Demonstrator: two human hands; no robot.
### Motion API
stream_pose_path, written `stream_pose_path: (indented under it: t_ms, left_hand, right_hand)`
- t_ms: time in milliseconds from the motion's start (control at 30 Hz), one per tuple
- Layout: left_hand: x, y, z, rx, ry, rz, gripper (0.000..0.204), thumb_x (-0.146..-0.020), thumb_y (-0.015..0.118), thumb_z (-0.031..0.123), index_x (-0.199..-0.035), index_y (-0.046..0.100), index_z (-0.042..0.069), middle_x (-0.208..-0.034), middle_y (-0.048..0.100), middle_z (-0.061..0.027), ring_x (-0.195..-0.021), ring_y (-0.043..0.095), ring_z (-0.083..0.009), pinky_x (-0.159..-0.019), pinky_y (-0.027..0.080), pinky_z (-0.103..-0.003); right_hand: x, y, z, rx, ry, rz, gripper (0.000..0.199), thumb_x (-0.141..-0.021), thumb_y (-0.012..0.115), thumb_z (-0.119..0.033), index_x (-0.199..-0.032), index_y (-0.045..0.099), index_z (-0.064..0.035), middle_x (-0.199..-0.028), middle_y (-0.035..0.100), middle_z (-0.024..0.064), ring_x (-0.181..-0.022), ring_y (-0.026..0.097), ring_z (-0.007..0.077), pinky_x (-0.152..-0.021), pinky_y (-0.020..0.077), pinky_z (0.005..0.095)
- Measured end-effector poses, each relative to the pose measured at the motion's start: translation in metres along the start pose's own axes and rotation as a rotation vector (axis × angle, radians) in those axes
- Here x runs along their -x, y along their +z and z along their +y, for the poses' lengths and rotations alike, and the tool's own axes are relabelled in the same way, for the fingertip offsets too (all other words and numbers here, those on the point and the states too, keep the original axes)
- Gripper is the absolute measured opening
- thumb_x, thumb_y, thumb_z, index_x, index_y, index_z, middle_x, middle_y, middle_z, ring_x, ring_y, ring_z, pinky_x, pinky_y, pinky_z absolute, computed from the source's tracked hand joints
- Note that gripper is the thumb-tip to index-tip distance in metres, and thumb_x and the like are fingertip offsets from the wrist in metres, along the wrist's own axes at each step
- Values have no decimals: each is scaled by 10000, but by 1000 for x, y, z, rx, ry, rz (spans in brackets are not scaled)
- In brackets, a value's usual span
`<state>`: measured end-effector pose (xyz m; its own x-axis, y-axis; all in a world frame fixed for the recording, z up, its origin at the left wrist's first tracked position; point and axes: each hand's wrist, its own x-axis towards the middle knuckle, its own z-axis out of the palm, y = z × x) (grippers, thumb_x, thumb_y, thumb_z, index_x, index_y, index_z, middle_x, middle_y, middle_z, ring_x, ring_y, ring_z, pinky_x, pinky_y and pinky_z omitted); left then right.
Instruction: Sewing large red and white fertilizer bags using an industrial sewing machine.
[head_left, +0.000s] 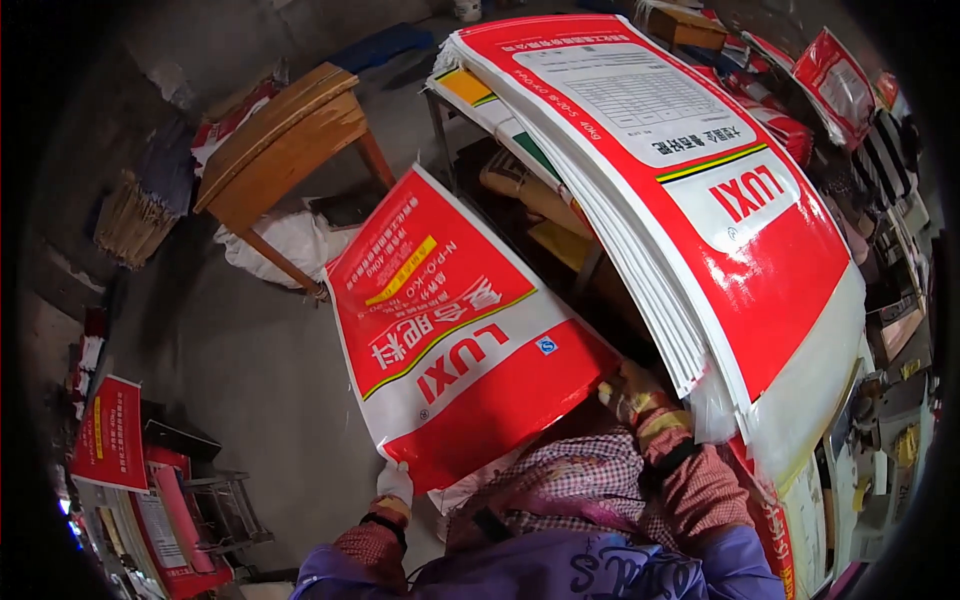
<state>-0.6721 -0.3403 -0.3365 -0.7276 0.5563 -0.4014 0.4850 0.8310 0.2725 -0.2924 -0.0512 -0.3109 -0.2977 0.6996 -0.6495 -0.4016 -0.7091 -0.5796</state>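
A flat red-and-white printed woven sack with a yellow-edged stripe hangs in front of me, its far end tilted away over the floor. My left hand, in a whitish glove, is closed on the sack's near left corner. At its near right corner my right hand, in a stained glove, grips the edge; part of its fingers is hidden. Right beside that hand rises a thick stack of similar flat sacks, with layered white edges facing me and clear plastic film at its near end.
A wooden stool or small table stands at the far left, with a white bundle beneath it. More red sacks and a metal frame are at the lower left. Cluttered equipment lines the right. Grey floor lies between.
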Motion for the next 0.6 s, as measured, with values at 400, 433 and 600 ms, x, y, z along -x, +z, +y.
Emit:
stream_pose_path:
  t_ms: [400, 433, 600]
  left_hand:
    - [-74, -21, 76, -446, 135, -109, 351, -885, 406, 382, -1010, 539, 83, -904, 620, -188, -866, 597, -350, -748, 461, -457]
    - [-75, -22, 76, -475, 144, -95, 354, -885, 405, 381, -979, 559, 76, -908, 620, -183, -881, 597, -339, -754, 461, -455]
    - [-78, -3, 45, -329, 23, -129, 441, -838, 478, 435, -1004, 577, 38, -964, 610, -201, -906, 582, -362, -760, 458, -438]
  right_hand:
    - [5, -39, 15, -396, -177, -33, 327, -854, 555, -177, -1128, 407, -77, -1067, 534, 203, -882, 561, 359, -713, 501, 489]
    - [6, -42, 18, -536, -112, -44, 309, -860, 545, -177, -1130, 423, -87, -1086, 526, 206, -891, 560, 363, -727, 498, 507]
    - [25, -29, 19, -399, -177, -61, 375, -860, 548, -174, -1195, 403, -88, -1198, 458, 224, -943, 548, 369, -741, 498, 507]
